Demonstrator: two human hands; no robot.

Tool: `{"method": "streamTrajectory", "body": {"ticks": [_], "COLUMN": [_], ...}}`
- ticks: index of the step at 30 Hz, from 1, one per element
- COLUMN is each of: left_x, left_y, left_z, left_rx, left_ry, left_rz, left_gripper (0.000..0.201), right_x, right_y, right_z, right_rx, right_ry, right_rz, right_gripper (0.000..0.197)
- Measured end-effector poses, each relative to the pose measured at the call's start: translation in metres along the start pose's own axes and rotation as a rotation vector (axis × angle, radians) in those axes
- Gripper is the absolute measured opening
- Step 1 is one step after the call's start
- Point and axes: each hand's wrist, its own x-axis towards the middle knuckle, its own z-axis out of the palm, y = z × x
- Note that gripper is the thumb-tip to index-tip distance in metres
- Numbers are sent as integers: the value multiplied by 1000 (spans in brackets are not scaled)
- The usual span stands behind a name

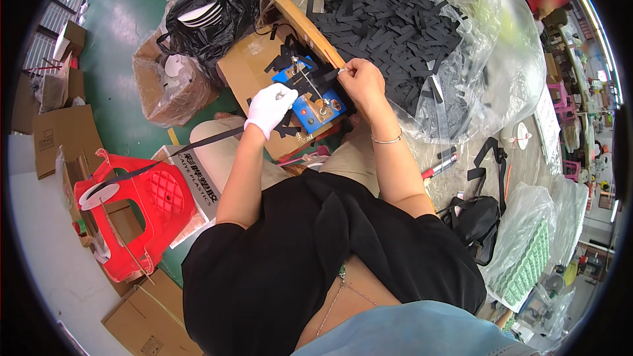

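Note:
A small blue machine [319, 111] with metal rods and a red light stands on a cardboard box in front of me. My left hand [271, 107], in a white glove, is closed at its left side, where a long black strap [210, 139] runs up to it from a white reel [99, 195]. Bare, my right hand [364, 84] is closed at the machine's far right, beside a wooden edge. Its fingertips pinch a black strap piece lying across the machine. Cut black pieces lie around the machine's left side.
A big heap of short black strips [389, 23] lies on clear plastic at the right. The reel sits on a rod at an overturned red stool [148, 201]. A black bag [221, 20] and a plastic-lined carton [161, 95] stand left; a black pouch [471, 221] lies right.

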Motion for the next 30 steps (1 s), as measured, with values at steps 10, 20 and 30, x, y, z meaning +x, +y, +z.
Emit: {"method": "streamTrajectory", "body": {"ticks": [10, 20, 30], "left_x": [-18, -8, -8], "left_y": [35, 43, 35], "left_z": [-12, 8, 4], "left_rx": [-324, -311, -304], "left_ry": [-50, -70, -47], "left_rz": [38, 108, 80], "left_gripper": [16, 15, 16], "right_x": [-6, 1, 0], "right_y": [6, 8, -1], "right_z": [3, 7, 3], "right_rx": [295, 493, 361], "right_ry": [92, 52, 104], "right_rz": [-149, -135, -70], "right_gripper": [19, 22, 31]}}
